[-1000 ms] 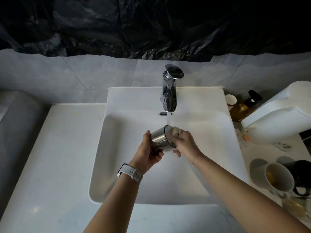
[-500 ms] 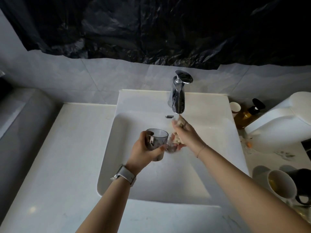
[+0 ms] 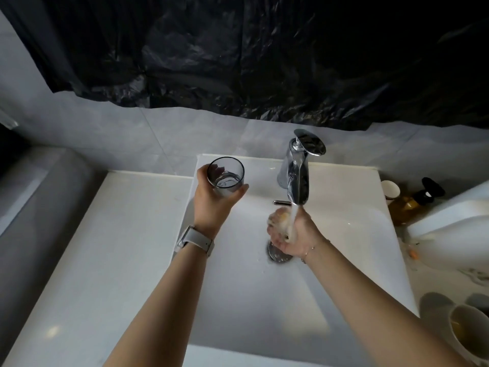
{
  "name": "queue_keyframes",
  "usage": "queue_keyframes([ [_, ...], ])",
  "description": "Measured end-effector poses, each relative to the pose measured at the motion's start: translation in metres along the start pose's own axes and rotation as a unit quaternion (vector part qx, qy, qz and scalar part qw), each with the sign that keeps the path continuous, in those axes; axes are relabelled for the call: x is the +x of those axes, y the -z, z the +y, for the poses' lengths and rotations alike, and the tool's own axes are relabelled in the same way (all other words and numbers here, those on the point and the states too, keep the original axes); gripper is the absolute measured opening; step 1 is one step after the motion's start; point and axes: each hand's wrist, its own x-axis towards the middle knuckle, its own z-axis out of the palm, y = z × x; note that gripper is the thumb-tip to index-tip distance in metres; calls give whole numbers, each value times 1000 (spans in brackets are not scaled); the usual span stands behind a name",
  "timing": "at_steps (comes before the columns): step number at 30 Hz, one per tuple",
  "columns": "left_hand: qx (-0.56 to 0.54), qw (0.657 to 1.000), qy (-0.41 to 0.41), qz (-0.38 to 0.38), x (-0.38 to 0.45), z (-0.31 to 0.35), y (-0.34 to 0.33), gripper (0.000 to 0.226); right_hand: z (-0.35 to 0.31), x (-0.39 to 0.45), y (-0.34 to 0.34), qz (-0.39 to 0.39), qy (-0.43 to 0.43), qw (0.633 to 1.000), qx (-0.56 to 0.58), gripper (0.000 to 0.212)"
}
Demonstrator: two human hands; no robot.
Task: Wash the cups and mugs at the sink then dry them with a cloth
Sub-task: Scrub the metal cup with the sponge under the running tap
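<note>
Left hand (image 3: 211, 201) grip: wrapped round smoky glass tumbler (image 3: 225, 174), upright, over sink (image 3: 344, 207) rim | Right hand (image 3: 288, 230) grip: cupped round sponge (image 3: 281, 217) under tap (image 3: 299, 178) stream | Advice: squeezed sponge fully clean; kept tumbler level.

Single head-worn wide-angle view, looking forward and steeply down, sitting close above sink (image 3: 344, 282), facing tiled wall (image 3: 185, 133).

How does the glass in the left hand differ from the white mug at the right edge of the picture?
The glass is clear and grey-tinted; the white mug is opaque. The left hand holds the glass upright over the sink; the mug lies tipped on the counter, untouched. The glass looks rinsed; the mug shows brownish residue inside. Both have open round mouths.
</note>
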Motion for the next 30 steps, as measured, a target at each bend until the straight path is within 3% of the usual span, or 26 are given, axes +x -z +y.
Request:
queue_keyframes([
  [3, 12, 1000, -18, -17, 6, 0, -1, 75, 7, 12, 4, 13, 0, 999, 35, 49],
  [9, 6, 994, -60, -89, -30, -15, 1, 79, 15, 3, 12, 113, -45, 993, 7, 31],
  [13, 139, 964, -102, -202, -40, -17, 6, 81, 16, -6, 19, 142, -18, 983, -111, 26],
  [15, 253, 914, -169, -267, -38, -13, 6, 79, 16, -9, 25, 145, 15, 974, -175, 29],
  [17, 387, 837, -229, -313, -37, -2, 5, 77, 14, -13, 29, 140, 35, 959, -245, 30],
  [21, 582, 668, -319, -337, -38, 18, 0, 69, 12, -21, 31, 142, 50, 942, -301, 29],
  [24, 649, 596, -341, -328, -35, 29, 0, 55, 12, -28, 30, 143, 60, 938, -309, 32],
  [27, 667, 589, -343, -301, -32, 37, 5, 52, 12, -35, 30, 153, 72, 938, -301, 31],
  [28, 659, 607, -338, -287, -30, 39, 8, 53, 12, -36, 31, 156, 80, 938, -300, 30],
  [30, 603, 691, -314, -246, -23, 42, 15, 60, 11, -38, 30, 162, 95, 938, -290, 25],
])
